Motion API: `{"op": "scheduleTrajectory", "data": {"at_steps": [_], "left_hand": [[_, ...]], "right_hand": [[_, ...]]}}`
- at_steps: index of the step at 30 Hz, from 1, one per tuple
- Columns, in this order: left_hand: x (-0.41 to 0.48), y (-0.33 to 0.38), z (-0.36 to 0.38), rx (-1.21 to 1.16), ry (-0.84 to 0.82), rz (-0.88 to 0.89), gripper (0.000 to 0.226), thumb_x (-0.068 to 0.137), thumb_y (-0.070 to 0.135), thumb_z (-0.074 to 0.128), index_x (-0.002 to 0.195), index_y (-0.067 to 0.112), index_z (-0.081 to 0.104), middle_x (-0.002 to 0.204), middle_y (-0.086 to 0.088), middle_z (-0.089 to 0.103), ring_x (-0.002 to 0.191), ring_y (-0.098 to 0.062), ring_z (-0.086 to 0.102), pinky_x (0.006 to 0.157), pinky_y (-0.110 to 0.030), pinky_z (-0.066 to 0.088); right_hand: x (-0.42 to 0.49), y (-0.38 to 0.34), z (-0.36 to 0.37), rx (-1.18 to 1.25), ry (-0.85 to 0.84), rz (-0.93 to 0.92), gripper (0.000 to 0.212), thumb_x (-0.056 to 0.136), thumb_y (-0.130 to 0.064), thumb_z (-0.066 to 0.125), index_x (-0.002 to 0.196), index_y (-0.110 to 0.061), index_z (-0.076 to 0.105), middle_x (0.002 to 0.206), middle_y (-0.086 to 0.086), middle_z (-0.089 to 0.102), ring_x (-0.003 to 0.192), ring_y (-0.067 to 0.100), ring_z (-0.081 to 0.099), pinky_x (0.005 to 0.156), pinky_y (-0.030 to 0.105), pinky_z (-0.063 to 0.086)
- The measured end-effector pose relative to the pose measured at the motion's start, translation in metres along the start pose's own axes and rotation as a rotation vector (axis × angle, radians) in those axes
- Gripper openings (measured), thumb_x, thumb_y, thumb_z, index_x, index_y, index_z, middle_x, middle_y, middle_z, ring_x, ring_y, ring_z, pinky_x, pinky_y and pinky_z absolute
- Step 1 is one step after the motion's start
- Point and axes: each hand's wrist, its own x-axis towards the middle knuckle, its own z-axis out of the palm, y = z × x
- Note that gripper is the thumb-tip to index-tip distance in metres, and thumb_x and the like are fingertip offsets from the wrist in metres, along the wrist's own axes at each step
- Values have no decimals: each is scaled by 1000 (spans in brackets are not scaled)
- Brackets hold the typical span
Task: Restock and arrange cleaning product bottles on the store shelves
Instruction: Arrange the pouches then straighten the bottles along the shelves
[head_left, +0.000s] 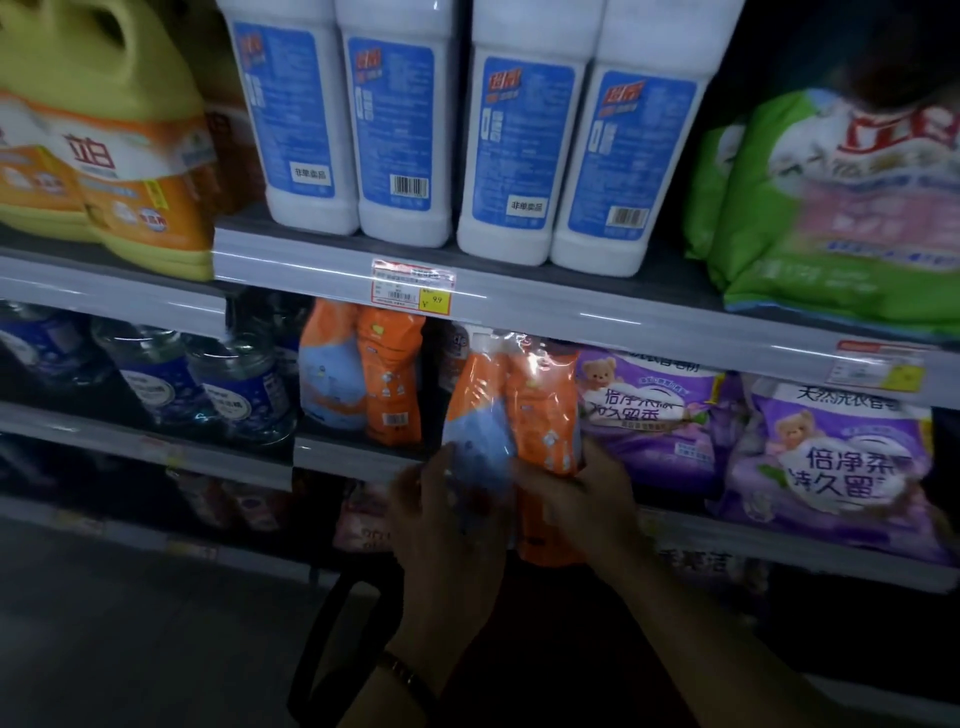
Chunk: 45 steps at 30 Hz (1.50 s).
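An orange and blue twin pack of refill pouches (511, 415), wrapped in clear film, stands tilted at the front edge of the middle shelf (358, 457). My left hand (447, 525) grips its lower left side. My right hand (587, 499) grips its lower right side, with the thumb across the front. A second orange twin pack (363, 374) stands further back on the same shelf to the left. White bottles with blue labels (467, 130) stand on the shelf above.
Purple detergent bags (826, 457) sit right of the held pack, clear blue-labelled bottles (228, 384) to the left. Yellow jugs (104, 145) and green bags (841, 208) fill the upper shelf ends. A dark basket handle (332, 623) hangs below my left arm.
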Motion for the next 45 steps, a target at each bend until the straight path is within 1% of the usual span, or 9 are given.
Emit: {"op": "scheduleTrajectory", "data": {"at_steps": [3,9,13,18,23,28,35,39,45], "left_hand": [[-18,15,4,-272,-111,-212,101,68,95,67,157,54,41,152,-2,44,140,-22,52,111,-55,52],[-22,26,-6,-793,-307,-319,85,77,46,87,154,29,54,142,-8,71,132,-29,69,111,-50,55],[-23,31,-14,-929,-329,-384,71,79,32,86,143,14,61,132,-20,75,127,-42,69,110,-56,54],[-19,30,-19,-896,-371,-445,47,91,7,80,135,2,64,124,-27,76,112,-45,76,87,-49,66],[-4,22,-28,-950,-506,-520,40,102,3,65,142,5,62,135,-27,71,122,-47,71,96,-59,60],[17,18,-34,-955,-555,-582,48,98,10,70,146,8,60,133,-25,73,117,-44,74,86,-55,65],[49,8,-31,-590,-511,-337,44,92,26,85,133,22,69,124,-9,80,117,-37,76,94,-58,63],[63,19,-23,-434,-519,-125,47,86,-13,80,113,23,69,99,11,84,92,-7,80,73,-26,65],[112,4,-8,-290,-455,-80,54,90,3,82,138,14,60,126,-1,77,116,-14,75,93,-45,66]], "right_hand": [[-20,-4,6,-87,71,-41,57,69,-60,84,114,-28,76,100,-13,82,92,3,77,89,38,63],[-58,-15,18,-401,35,-190,31,85,-54,77,104,-32,67,92,-16,70,83,3,66,69,23,50],[-79,-11,11,-302,-46,-251,50,80,-50,60,129,-39,70,115,-14,68,106,4,67,91,30,59],[-78,1,-9,-183,-82,-297,30,97,-23,69,125,-31,76,115,-13,66,108,1,68,96,38,60],[-51,5,-35,-34,152,-105,49,83,-60,82,121,-31,71,122,-2,71,113,17,68,95,44,58],[-34,16,-53,359,-305,138,42,82,-28,88,122,-19,79,123,13,80,116,36,76,108,60,55],[-8,22,-37,394,-205,73,35,87,6,77,121,-4,72,117,16,80,109,34,77,82,41,64],[2,14,-28,308,-164,-5,37,91,8,75,123,-8,67,116,13,80,105,29,79,76,37,65],[44,16,-13,156,-94,-83,38,94,-1,78,116,-28,62,114,-1,80,103,16,79,78,40,68]]}}
